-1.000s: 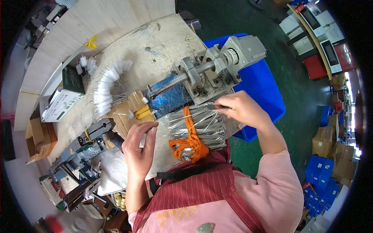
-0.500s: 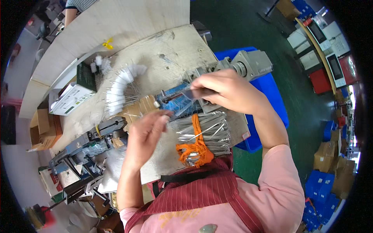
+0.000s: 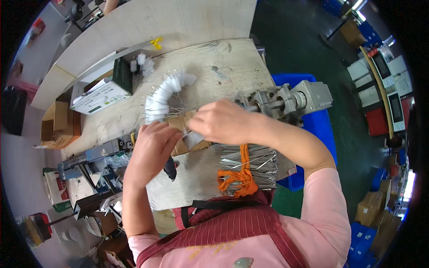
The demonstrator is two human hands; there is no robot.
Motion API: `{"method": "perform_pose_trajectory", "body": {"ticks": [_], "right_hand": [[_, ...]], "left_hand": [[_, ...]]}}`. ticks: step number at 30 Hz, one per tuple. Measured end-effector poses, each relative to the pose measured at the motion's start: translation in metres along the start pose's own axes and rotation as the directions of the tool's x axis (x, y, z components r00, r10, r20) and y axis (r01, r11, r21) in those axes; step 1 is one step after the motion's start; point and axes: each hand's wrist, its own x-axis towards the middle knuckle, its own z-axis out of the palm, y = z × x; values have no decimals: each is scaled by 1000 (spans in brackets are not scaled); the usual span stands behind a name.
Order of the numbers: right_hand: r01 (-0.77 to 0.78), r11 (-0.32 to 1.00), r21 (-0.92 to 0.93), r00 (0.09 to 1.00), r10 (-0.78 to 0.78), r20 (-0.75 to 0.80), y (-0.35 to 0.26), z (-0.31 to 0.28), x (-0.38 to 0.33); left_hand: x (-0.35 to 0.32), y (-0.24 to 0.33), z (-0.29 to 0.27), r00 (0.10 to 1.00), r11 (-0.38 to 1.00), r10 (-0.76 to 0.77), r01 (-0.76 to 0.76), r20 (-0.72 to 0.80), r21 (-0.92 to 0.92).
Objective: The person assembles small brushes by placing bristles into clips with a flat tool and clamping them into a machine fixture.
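Observation:
My right hand [image 3: 221,120] is closed, its fingertips on a small flat greyish see-through piece [image 3: 193,140], which hangs over a brown cardboard piece [image 3: 181,147] on the bench. Beside it on the left is my left hand [image 3: 149,154], fingers bent and pressed together; whatever they hold is hidden. A dark object with a bit of red [image 3: 170,169] pokes out below the left hand, and I cannot tell whether it is held. Just beyond the hands, white round brushes with wire stems [image 3: 163,96] lie in a curved row.
A bundle of metal wires [image 3: 263,165] tied with orange cloth [image 3: 237,178] lies near my apron. To the right is a motor-driven machine [image 3: 286,100] above a blue bin [image 3: 319,134]. Another metal device [image 3: 98,149] stands left. Boxes [image 3: 100,96] line the low wooden partition [image 3: 178,22].
My right hand has come leftward and closer to my left hand, bringing the greyish piece over the cardboard. The whole view has shifted, so the bench appears farther right.

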Motion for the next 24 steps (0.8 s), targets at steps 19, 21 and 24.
{"method": "perform_pose_trajectory", "body": {"ticks": [19,21,24], "right_hand": [[-299,875,381,950,235,207,-6,30,49],[-260,883,391,963,210,168,-8,34,47],[-259,869,422,965,213,153,-10,30,49]], "left_hand": [[-79,-21,128,731,390,-676,240,-99,-889],[-86,-32,114,749,564,-647,346,-141,-749],[-99,-54,61,859,887,-460,434,-227,-156]]}}
